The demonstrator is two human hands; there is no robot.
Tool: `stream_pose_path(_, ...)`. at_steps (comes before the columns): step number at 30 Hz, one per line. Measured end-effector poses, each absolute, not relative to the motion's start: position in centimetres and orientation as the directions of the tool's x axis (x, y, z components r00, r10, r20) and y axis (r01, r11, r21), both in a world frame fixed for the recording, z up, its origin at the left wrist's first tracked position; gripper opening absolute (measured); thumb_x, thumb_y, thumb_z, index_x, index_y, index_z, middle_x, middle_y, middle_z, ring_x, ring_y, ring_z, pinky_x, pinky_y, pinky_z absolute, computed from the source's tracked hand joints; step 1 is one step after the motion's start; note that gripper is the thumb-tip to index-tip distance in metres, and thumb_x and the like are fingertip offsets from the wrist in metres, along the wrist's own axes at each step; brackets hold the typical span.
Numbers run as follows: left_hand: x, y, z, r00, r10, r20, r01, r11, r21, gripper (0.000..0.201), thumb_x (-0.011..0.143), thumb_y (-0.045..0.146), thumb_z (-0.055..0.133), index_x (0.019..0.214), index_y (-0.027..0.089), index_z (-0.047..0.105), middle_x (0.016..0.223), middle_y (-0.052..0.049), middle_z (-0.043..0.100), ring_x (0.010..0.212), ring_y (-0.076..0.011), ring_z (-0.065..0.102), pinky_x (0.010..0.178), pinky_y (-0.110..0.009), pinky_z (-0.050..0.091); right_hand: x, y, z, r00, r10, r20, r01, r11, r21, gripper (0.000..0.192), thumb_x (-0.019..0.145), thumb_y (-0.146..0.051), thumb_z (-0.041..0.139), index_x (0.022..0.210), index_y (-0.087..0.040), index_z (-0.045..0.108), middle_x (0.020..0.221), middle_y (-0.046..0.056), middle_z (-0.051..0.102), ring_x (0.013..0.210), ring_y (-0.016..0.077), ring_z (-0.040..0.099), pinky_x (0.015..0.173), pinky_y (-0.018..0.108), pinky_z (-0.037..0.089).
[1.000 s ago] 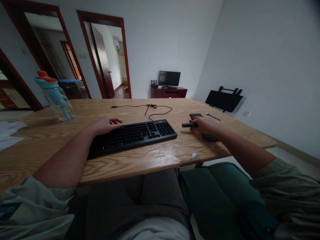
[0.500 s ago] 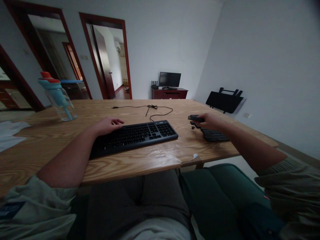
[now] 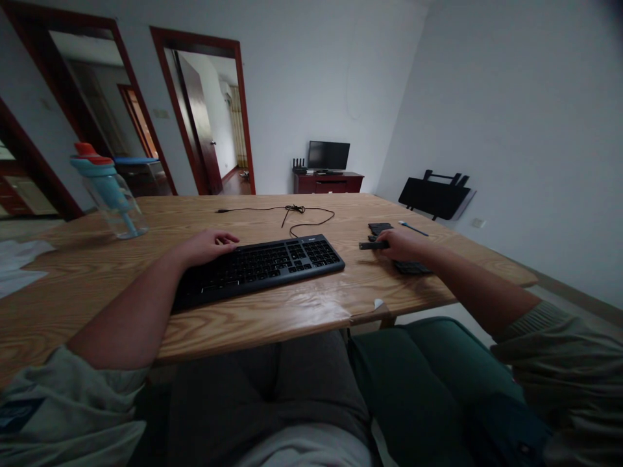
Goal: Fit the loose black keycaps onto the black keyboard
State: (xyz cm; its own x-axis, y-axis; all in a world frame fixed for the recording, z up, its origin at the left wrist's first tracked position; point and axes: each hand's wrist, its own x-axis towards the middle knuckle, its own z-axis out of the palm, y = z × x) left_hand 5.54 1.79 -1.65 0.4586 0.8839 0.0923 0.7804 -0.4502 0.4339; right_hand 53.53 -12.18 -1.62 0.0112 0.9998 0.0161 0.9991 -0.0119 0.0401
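Observation:
A black keyboard (image 3: 265,263) lies across the middle of the wooden table (image 3: 302,305). My left hand (image 3: 208,244) rests on its far left edge, fingers loosely curled. To the right of the keyboard, my right hand (image 3: 402,245) grips a small flat black bar (image 3: 370,246), low over the tabletop. Under and behind that hand lie small dark pieces (image 3: 379,227) and a dark flat item (image 3: 413,266), too dim to make out. The keyboard's cable (image 3: 296,211) loops toward the far side.
A clear bottle with a blue lid (image 3: 109,194) stands at the far left. White paper (image 3: 17,263) lies on the left edge. A thin blue-tipped stick (image 3: 413,227) lies at the far right. A folded black chair (image 3: 435,192) leans on the right wall.
My right hand lifted the black bar up and away half a second ago, then brought it back down near the table beside the keyboard. My left hand has stayed put.

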Motion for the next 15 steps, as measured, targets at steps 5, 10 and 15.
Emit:
stream_pose_path(5,5.5,2.0,-1.8,0.465,0.881,0.093,0.776,-0.456,0.435,0.060,0.071,0.062,0.060,0.112,0.021,0.075,0.104,-0.009,0.075,0.094,-0.0260,0.068,0.084,-0.033,0.054,55.1,-11.3,-0.9,0.080,0.990,0.119,0.989,-0.064,-0.133,0.026,0.085,-0.032,0.064,0.103,-0.017,0.077,0.092,0.011,0.075,0.075,0.0233,0.065,0.067,0.030,0.044)
stream_pose_path(10,5.3,2.2,-2.0,0.459,0.882,0.103,0.776,-0.455,0.437,0.058,0.071,0.062,0.061,0.112,0.024,0.075,0.106,-0.007,0.075,0.098,-0.0259,0.068,0.087,-0.033,0.053,57.1,-11.0,0.7,0.172,0.944,0.281,0.962,-0.100,-0.252,0.036,0.089,-0.041,0.062,0.107,-0.015,0.076,0.090,0.012,0.074,0.078,0.0247,0.066,0.068,0.031,0.046)
stream_pose_path(15,5.3,2.3,-1.9,0.455,0.884,0.105,0.778,-0.452,0.437,0.058,0.069,0.062,0.062,0.109,0.023,0.075,0.103,-0.007,0.075,0.096,-0.0259,0.069,0.086,-0.033,0.054,56.7,-11.3,0.3,0.130,0.983,0.132,0.980,-0.107,-0.170,0.028,0.084,-0.034,0.064,0.102,-0.017,0.077,0.081,0.007,0.073,0.069,0.0202,0.063,0.061,0.029,0.041)
